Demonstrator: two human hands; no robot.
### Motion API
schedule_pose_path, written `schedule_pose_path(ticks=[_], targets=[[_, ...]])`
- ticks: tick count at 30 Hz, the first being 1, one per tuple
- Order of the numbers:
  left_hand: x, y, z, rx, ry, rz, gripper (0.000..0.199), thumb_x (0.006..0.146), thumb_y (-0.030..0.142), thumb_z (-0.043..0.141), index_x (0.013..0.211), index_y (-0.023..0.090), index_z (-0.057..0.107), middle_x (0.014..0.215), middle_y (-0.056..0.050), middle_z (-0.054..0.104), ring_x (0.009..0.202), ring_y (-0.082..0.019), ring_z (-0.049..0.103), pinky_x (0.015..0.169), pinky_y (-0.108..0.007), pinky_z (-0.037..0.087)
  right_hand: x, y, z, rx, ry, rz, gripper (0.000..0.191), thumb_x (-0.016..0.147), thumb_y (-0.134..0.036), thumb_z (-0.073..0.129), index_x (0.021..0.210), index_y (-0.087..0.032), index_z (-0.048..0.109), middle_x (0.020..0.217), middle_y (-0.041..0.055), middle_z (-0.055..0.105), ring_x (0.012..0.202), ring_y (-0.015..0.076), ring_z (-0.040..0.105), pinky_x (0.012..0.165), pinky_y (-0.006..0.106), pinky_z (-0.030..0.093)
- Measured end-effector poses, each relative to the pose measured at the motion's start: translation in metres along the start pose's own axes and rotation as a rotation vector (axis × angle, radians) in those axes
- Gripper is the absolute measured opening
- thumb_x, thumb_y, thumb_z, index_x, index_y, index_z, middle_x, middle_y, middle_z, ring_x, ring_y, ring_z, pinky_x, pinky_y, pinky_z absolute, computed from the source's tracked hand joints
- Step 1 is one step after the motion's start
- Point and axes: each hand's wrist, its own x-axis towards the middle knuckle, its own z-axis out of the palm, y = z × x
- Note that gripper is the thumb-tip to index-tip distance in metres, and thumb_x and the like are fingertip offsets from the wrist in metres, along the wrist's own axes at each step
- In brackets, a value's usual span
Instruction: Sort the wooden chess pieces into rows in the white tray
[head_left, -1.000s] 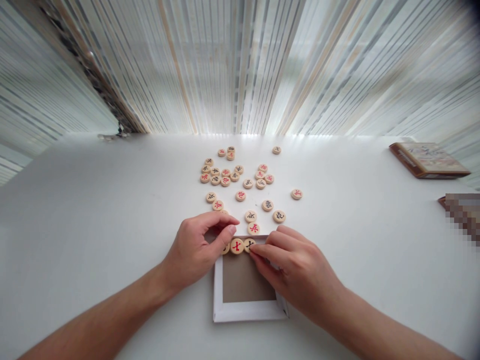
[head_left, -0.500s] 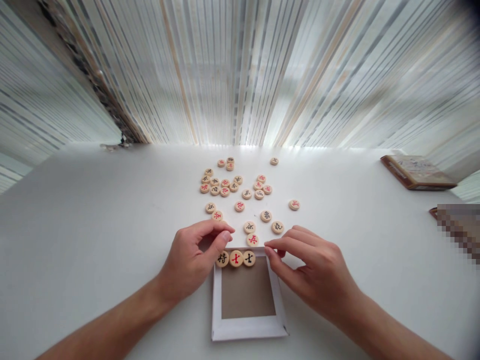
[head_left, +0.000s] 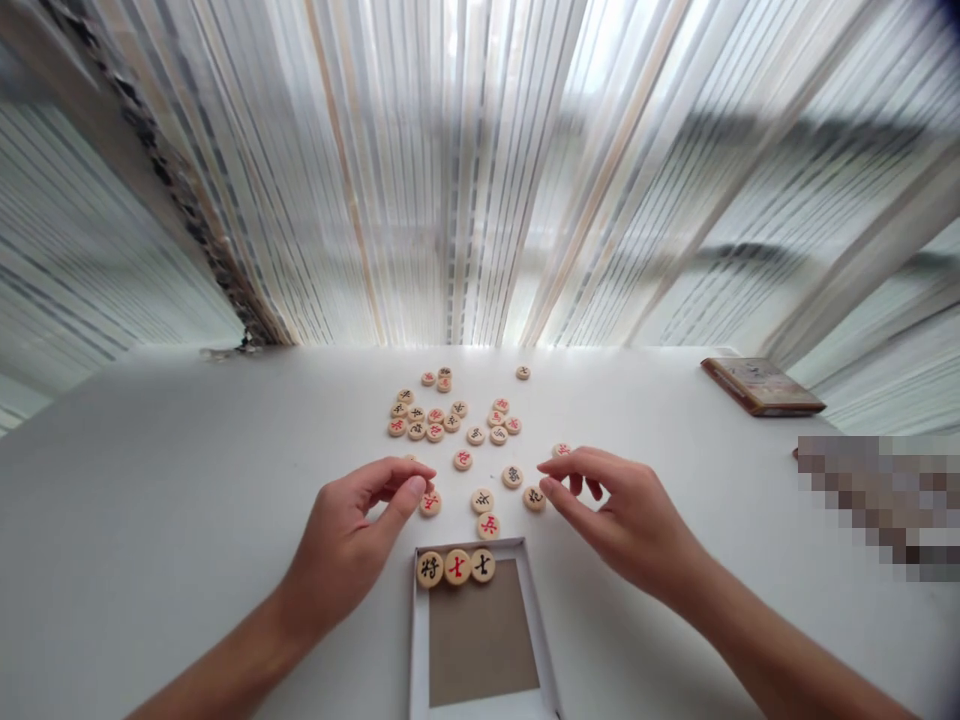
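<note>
A white shallow box (head_left: 546, 650) with a brown inner panel lies before me. Three round Chinese chess pieces sit in a row along its far side: a black-marked piece (head_left: 430, 569), a red-marked piece (head_left: 457, 567) and another black-marked piece (head_left: 483, 566). My left hand (head_left: 352, 525) hovers left of the box, thumb and forefinger slightly apart and empty, just over a red-marked chess piece (head_left: 430, 504). My right hand (head_left: 622, 510) is open, fingertips beside a black-marked chess piece (head_left: 534, 498); a red-marked chess piece (head_left: 561, 451) is partly hidden behind it.
Several loose chess pieces (head_left: 435, 432) are scattered over the white table (head_left: 225, 500) beyond the box. A brown-edged flat box (head_left: 761, 386) lies at the far right, with a blurred-out object (head_left: 862, 500) nearer. Striped curtains (head_left: 450, 180) hang behind the table.
The view has tilted up, so the box sits lower in it. My hands have moved away from the box's far edge, toward the loose pieces. The row of three stays in the box.
</note>
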Motion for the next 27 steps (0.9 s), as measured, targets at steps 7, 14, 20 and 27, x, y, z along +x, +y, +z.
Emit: schedule_pose_path(ticks=[7, 14, 20, 27], targets=[[0.033, 0.006, 0.004, 0.106, -0.004, 0.050, 0.025, 0.095, 0.042, 0.067, 0.099, 0.022, 0.083, 0.099, -0.005, 0.084, 0.088, -0.023, 0.078, 0.076, -0.031, 0.060, 0.086, 0.036, -0.014, -0.256, -0.012, 0.238, 0.031, 0.100, -0.034, 0.066, 0.124, -0.018, 0.076, 0.110, 0.0097, 0.080, 0.091, 0.0226, 0.075, 0.088, 0.036, 0.058], [0.037, -0.007, 0.019, 0.191, 0.136, 0.343, 0.018, 0.097, 0.021, 0.064, 0.095, 0.017, 0.080, 0.092, -0.004, 0.082, 0.081, -0.019, 0.074, 0.079, -0.030, 0.057, 0.153, 0.079, 0.022, -0.378, -0.048, 0.234, 0.037, 0.104, -0.037, 0.068, 0.136, -0.019, 0.065, 0.137, 0.0120, 0.067, 0.115, 0.0266, 0.070, 0.097, 0.048, 0.061], [0.020, -0.015, 0.017, 0.190, 0.129, 0.422, 0.014, 0.096, 0.013, 0.064, 0.094, 0.015, 0.078, 0.084, -0.003, 0.078, 0.075, -0.015, 0.071, 0.075, -0.025, 0.054, 0.154, 0.081, 0.028, -0.347, -0.084, 0.206, 0.034, 0.104, -0.036, 0.068, 0.133, -0.018, 0.066, 0.136, 0.0119, 0.067, 0.115, 0.0265, 0.070, 0.097, 0.048, 0.061], [0.016, -0.009, 0.020, 0.100, 0.097, 0.394, 0.016, 0.097, 0.015, 0.063, 0.092, 0.016, 0.078, 0.082, -0.002, 0.077, 0.076, -0.015, 0.070, 0.076, -0.026, 0.054, 0.088, 0.038, 0.013, -0.080, -0.043, 0.190, 0.025, 0.108, -0.042, 0.054, 0.108, -0.018, 0.063, 0.092, 0.0083, 0.075, 0.082, 0.0227, 0.073, 0.076, 0.037, 0.057]])
